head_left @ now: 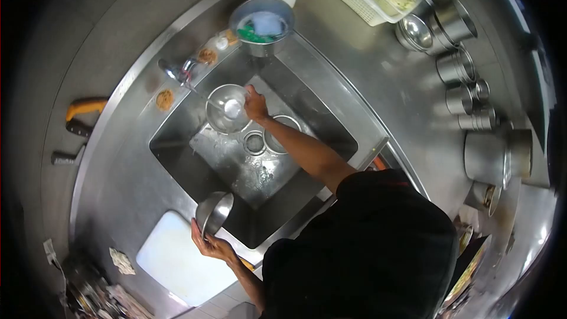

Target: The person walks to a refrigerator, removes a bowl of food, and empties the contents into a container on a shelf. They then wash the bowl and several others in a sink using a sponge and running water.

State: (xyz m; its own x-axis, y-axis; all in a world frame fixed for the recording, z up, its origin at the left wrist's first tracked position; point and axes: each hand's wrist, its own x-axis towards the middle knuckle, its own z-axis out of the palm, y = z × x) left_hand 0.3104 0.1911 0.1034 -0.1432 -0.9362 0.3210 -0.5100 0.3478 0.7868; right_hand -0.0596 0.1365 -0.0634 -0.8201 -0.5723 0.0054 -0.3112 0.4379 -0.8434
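Note:
My right hand [256, 106] grips the rim of a metal bowl [221, 117] inside the sink [198, 168]. The bowl lies under the faucet [174, 72], and a thin stream seems to run into it. My left hand [214, 247] holds a second metal bowl [211, 210], tilted on its side over the sink's near left edge. Its fingers wrap around the outside of that bowl. A third round metal vessel [273, 140] sits in the sink beside the drain [255, 143], partly hidden by my right forearm.
A white cutting board [177, 260] lies beside the sink, below my left hand. At the sink's far corner stands a metal basin [263, 47] with blue and green items. Several steel pots [455, 65] and a white basket [354, 0] line the right counter. Knives [68, 158] hang at the left.

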